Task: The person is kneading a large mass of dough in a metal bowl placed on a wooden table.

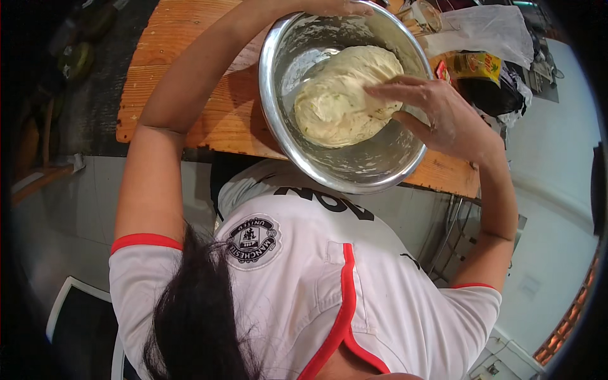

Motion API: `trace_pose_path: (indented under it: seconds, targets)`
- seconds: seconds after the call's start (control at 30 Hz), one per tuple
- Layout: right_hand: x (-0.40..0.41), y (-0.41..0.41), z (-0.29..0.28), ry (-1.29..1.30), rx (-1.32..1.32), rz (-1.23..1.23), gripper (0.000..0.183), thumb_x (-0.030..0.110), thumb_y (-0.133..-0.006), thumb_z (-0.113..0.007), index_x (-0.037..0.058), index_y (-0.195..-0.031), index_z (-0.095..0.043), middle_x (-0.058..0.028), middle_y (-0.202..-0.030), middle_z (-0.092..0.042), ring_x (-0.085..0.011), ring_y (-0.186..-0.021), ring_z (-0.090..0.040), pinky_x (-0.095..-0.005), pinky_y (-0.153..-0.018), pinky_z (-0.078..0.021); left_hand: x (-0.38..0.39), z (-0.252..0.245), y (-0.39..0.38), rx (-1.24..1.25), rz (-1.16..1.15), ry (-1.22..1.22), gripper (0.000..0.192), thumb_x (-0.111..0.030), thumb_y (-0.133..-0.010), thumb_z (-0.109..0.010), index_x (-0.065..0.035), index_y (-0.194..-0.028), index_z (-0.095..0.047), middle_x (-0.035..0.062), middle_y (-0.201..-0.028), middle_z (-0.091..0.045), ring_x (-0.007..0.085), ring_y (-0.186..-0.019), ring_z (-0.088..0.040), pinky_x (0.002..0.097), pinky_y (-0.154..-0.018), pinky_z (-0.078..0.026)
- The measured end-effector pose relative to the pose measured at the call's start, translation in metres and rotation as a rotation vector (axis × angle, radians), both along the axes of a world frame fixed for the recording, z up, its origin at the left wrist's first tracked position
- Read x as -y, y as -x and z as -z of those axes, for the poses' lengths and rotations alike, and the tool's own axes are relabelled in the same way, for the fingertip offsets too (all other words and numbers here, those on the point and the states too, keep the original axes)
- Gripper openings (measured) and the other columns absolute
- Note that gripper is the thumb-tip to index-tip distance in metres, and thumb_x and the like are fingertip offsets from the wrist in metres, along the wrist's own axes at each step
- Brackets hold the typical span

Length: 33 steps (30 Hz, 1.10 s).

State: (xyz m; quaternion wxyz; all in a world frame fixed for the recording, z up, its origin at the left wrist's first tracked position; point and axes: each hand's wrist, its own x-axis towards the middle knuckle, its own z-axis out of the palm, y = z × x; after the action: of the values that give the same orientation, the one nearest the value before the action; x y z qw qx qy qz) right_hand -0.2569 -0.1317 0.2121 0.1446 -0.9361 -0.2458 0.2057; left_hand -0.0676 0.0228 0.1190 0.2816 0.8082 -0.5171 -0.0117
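A steel mixing bowl (311, 173) sits tilted toward me at the front edge of a wooden table. Inside it lies a large, soft lump of pale dough (342, 102) with small greenish flecks, and floury smears coat the bowl's inner wall. My left hand (337, 6) reaches around to the far rim and holds it; the top of the picture cuts off part of that hand. At the dough's right side is my right hand (437, 111), fingers apart, its fingertips on or just over the dough. Flour dusts this hand.
The wooden table (180, 57) extends to the left of the bowl. Beyond the bowl on the right are a clear plastic bag (484, 31), a yellow printed packet (475, 66) and a black plastic bag (498, 97). A dark, white-framed object (80, 318) stands on the floor at lower left.
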Motion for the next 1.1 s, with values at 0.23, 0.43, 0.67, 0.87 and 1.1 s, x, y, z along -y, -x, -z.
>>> trace_pose_path:
  seconds: [0.23,0.43,0.67,0.87,1.1]
  targets:
    - [-0.003,0.035,0.081,-0.008,0.109,-0.058,0.022,0.012,-0.076,-0.071,0.0016,-0.077,-0.051,-0.0150,-0.076,-0.059,-0.0364,-0.071,-0.062,-0.0460,-0.064,-0.0490,0.009,-0.010,0.003,-0.069,0.018,0.019,0.036,-0.035,-0.091,-0.062,-0.0029,-0.105,-0.072,0.0249,-0.096,-0.070,0.0400,-0.095,-0.067,0.0483,-0.085,-0.051]
    - [-0.045,0.006,0.111,0.028,0.169,0.087,0.024,0.011,-0.079,-0.065,0.0018,-0.094,-0.049,-0.0167,-0.081,-0.057,-0.0403,-0.074,-0.061,-0.0492,-0.065,-0.0487,0.007,-0.011,0.005,0.011,-0.021,-0.069,0.037,-0.033,-0.091,-0.061,-0.0059,-0.113,-0.071,0.0246,-0.102,-0.070,0.0397,-0.098,-0.067,0.0480,-0.088,-0.051]
    - [-0.009,-0.014,-0.012,-0.227,-0.390,0.229,0.024,0.009,-0.092,-0.059,-0.0030,-0.110,-0.069,-0.0135,-0.102,-0.072,-0.0197,-0.089,-0.071,-0.0319,-0.069,-0.0568,0.004,0.000,0.002,-0.121,0.011,0.023,0.037,-0.033,-0.092,-0.060,-0.0064,-0.115,-0.070,0.0262,-0.102,-0.069,0.0403,-0.097,-0.067,0.0486,-0.089,-0.051]
    - [0.029,-0.077,0.074,-0.246,0.053,0.232,0.040,0.043,-0.100,-0.055,0.0094,-0.112,-0.075,-0.0108,-0.096,-0.075,-0.0216,-0.086,-0.070,-0.0358,-0.082,-0.0546,0.012,0.004,-0.005,-0.066,0.035,0.028,0.038,-0.035,-0.092,-0.060,-0.0064,-0.114,-0.071,0.0249,-0.099,-0.070,0.0408,-0.094,-0.067,0.0481,-0.086,-0.051]
    - [0.029,-0.066,0.084,0.135,-0.087,0.234,0.053,0.046,-0.107,-0.034,0.0059,-0.124,-0.064,-0.0202,-0.105,-0.069,-0.0351,-0.098,-0.064,-0.0426,-0.091,-0.0467,0.010,0.000,0.002,-0.080,-0.046,0.029,0.037,-0.034,-0.090,-0.063,-0.0058,-0.113,-0.072,0.0256,-0.097,-0.070,0.0403,-0.094,-0.068,0.0471,-0.085,-0.052]
